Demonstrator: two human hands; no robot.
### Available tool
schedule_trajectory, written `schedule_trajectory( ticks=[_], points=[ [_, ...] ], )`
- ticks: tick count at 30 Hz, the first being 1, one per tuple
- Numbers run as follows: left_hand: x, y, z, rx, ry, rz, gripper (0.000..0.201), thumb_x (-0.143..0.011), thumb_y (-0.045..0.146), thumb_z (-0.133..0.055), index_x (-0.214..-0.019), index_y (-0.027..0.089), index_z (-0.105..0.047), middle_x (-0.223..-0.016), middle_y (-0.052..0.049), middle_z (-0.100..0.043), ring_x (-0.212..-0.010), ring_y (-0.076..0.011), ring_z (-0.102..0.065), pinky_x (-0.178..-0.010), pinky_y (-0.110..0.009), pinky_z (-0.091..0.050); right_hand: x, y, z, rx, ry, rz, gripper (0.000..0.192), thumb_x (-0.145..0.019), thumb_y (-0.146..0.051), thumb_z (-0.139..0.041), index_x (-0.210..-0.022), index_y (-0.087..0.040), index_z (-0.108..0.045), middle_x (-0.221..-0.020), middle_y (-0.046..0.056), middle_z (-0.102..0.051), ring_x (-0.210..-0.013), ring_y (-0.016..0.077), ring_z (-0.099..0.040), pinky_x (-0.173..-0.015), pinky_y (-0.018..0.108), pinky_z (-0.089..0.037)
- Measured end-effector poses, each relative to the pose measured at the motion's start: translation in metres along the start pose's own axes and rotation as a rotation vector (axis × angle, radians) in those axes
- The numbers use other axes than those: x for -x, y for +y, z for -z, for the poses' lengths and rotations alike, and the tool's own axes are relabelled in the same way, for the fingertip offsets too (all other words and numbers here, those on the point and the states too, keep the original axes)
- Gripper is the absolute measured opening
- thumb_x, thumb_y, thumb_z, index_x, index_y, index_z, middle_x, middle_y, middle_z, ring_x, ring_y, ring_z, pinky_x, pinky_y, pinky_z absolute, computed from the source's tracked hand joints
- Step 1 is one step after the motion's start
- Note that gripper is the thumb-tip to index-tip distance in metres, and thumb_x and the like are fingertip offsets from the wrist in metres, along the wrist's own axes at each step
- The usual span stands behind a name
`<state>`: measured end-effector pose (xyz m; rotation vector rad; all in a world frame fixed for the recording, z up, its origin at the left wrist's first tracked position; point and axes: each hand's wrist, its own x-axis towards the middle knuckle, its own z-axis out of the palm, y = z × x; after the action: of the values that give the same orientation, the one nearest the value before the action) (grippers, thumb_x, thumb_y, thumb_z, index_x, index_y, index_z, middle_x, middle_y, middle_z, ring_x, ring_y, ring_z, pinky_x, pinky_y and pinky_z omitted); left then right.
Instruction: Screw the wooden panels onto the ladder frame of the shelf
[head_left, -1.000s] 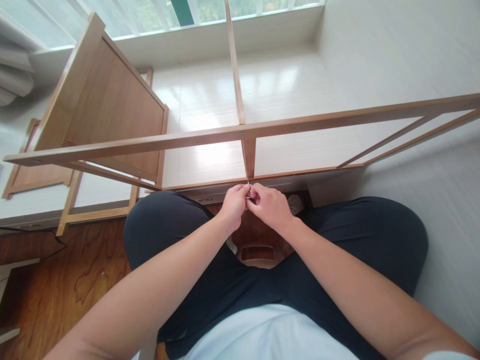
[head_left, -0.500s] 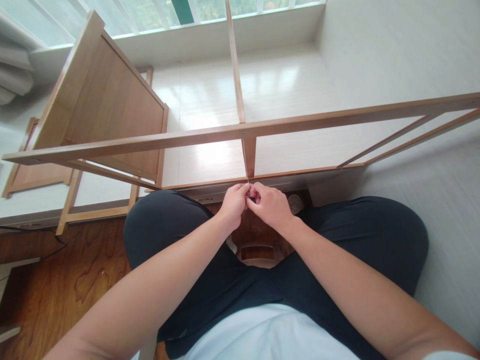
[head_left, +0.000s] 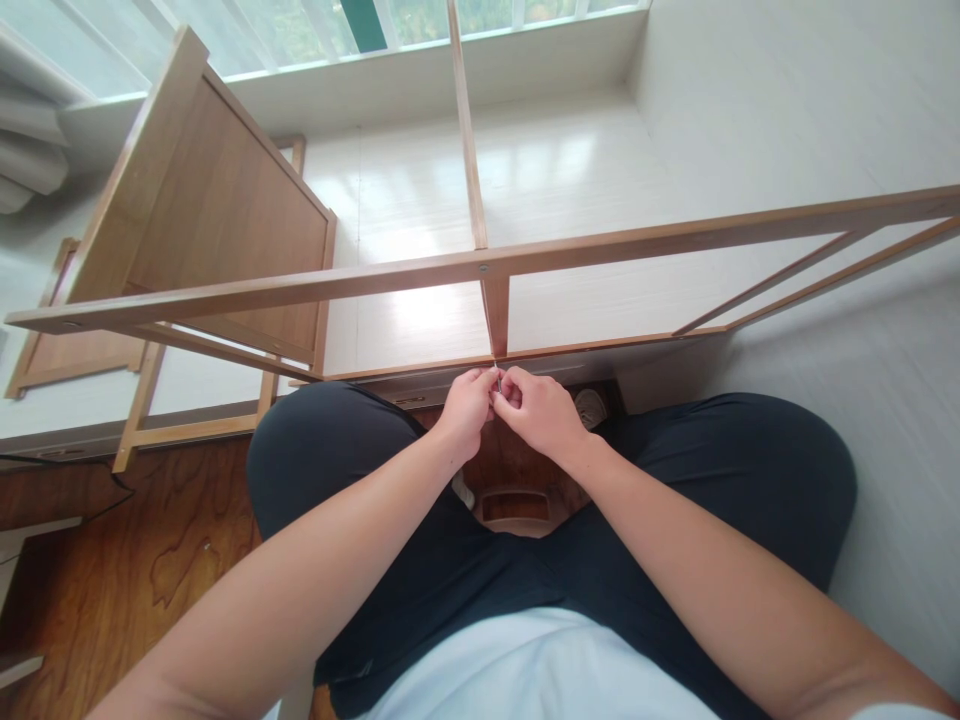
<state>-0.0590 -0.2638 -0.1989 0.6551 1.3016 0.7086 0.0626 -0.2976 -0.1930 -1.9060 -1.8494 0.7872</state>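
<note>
In front of my knees, my left hand and my right hand meet at the lower rail of a wooden frame. Both are closed, fingertips pinched together around a thin metal hex key, mostly hidden by the fingers. Its tip points at the spot where the short wooden upright joins the lower rail. A round metal fastener shows at the upper rail, just above that upright.
To the left a large wooden panel stands upright, with a smaller framed panel behind it. A long slat runs from the frame toward the window. Below me are a wooden floor and a stool with a handle slot.
The hex key has turned slightly between my fingers, and my right fingers have shifted a little. The wooden frame has stayed almost where it was.
</note>
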Motion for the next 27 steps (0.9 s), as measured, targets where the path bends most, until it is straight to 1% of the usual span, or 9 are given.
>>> schedule_trajectory(
  ticks=[7,12,16,19,22,27],
  points=[
    [-0.003,-0.002,0.001,-0.032,0.048,0.018,0.015,-0.08,0.031,-0.065,-0.077,0.017,-0.063,-0.069,-0.001,-0.059,-0.058,-0.0102,-0.052,-0.053,-0.021,-0.036,-0.003,0.005,0.001,-0.105,-0.038,0.005,0.014,-0.09,-0.033,-0.055,-0.084,-0.023,-0.062,-0.076,0.002,-0.07,-0.067,0.0173,-0.062,-0.062,0.026,-0.034],
    [-0.002,0.0,0.001,-0.05,0.067,0.025,0.014,-0.082,0.03,-0.064,-0.079,0.016,-0.063,-0.07,0.0,-0.057,-0.058,-0.0089,-0.05,-0.051,-0.02,-0.033,-0.006,0.009,-0.001,-0.155,-0.057,0.007,0.013,-0.089,-0.031,-0.053,-0.084,-0.023,-0.061,-0.074,0.002,-0.069,-0.065,0.0172,-0.06,-0.064,0.027,-0.036],
    [-0.002,0.0,0.001,-0.06,0.071,0.02,0.014,-0.083,0.029,-0.064,-0.078,0.016,-0.061,-0.069,0.001,-0.053,-0.057,-0.0079,-0.046,-0.05,-0.02,-0.031,-0.007,0.01,0.0,-0.228,-0.086,-0.007,0.013,-0.089,-0.025,-0.051,-0.082,-0.022,-0.061,-0.075,0.001,-0.069,-0.067,0.0164,-0.06,-0.065,0.026,-0.038],
    [-0.002,0.0,0.0,-0.061,0.074,0.019,0.016,-0.083,0.029,-0.064,-0.076,0.016,-0.059,-0.068,0.002,-0.05,-0.055,-0.0073,-0.044,-0.049,-0.02,-0.031,-0.008,0.012,0.001,-0.346,-0.144,-0.01,0.018,-0.091,-0.023,-0.048,-0.078,-0.022,-0.06,-0.073,0.0,-0.069,-0.066,0.0153,-0.06,-0.065,0.026,-0.04],
    [-0.001,0.0,0.001,-0.065,0.069,0.013,0.017,-0.083,0.03,-0.064,-0.074,0.016,-0.057,-0.066,0.003,-0.049,-0.055,-0.0074,-0.043,-0.05,-0.02,-0.032,-0.011,0.016,-0.002,-0.505,-0.239,-0.026,0.02,-0.092,-0.021,-0.047,-0.075,-0.021,-0.056,-0.066,-0.001,-0.065,-0.06,0.0132,-0.06,-0.061,0.024,-0.042],
    [0.0,0.001,0.001,-0.081,0.052,0.003,0.021,-0.083,0.031,-0.062,-0.069,0.018,-0.052,-0.063,0.003,-0.048,-0.052,-0.0081,-0.046,-0.05,-0.022,-0.033,-0.014,0.019,-0.009,-0.698,-0.355,-0.147,0.017,-0.092,-0.018,-0.046,-0.077,-0.021,-0.053,-0.062,-0.003,-0.064,-0.05,0.0102,-0.057,-0.05,0.02,-0.04]
  ],
)
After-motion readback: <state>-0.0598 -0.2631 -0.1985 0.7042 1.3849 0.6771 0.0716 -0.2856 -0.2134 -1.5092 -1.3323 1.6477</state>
